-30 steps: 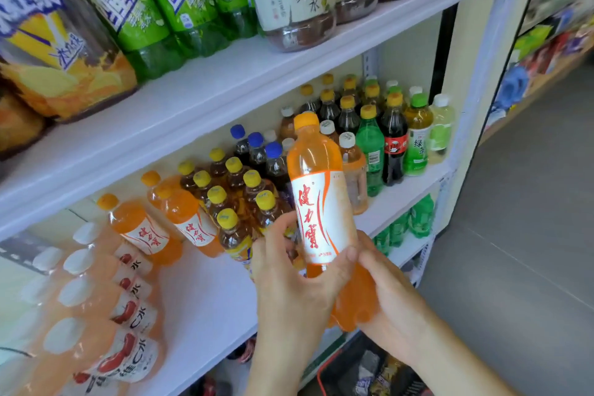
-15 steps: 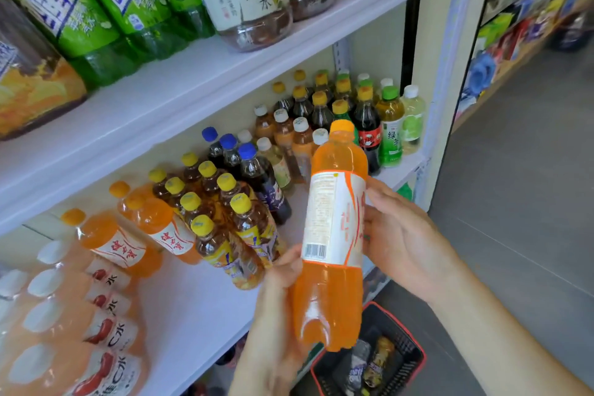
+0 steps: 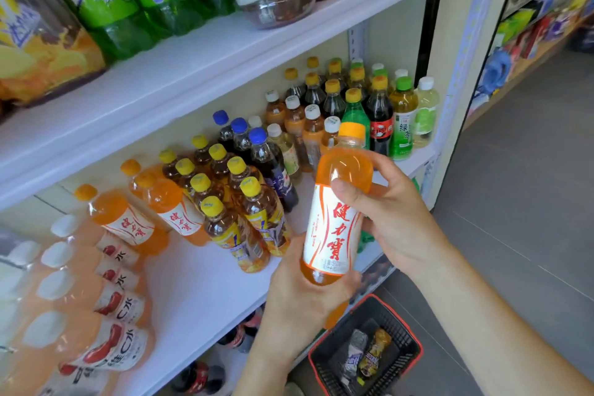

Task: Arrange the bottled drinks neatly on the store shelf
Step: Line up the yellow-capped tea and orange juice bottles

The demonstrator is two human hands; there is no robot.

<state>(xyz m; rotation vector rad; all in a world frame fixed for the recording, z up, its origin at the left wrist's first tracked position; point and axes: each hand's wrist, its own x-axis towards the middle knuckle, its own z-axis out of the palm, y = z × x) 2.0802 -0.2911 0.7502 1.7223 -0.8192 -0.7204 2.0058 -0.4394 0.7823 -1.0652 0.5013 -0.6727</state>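
An orange drink bottle (image 3: 334, 228) with an orange cap and a white label with red characters is held upright in front of the white middle shelf (image 3: 199, 292). My left hand (image 3: 299, 299) grips its lower part from below. My right hand (image 3: 392, 215) grips its upper body, thumb on the front above the label. On the shelf stand two matching orange bottles (image 3: 135, 225), yellow-capped tea bottles (image 3: 234, 228), blue-capped dark bottles (image 3: 270, 167) and mixed bottles (image 3: 379, 116) further right.
White-capped peach bottles (image 3: 96, 305) fill the shelf's left end. The upper shelf (image 3: 193, 74) carries large green and brown bottles. A black basket with a red rim (image 3: 414, 360) holding two bottles sits on the floor below. The grey aisle floor (image 3: 520, 202) lies to the right.
The bottle has been turned so its red-lettered front faces me instead of the barcode side. My right hand has closed round its upper body, and my left hand now wraps its base.
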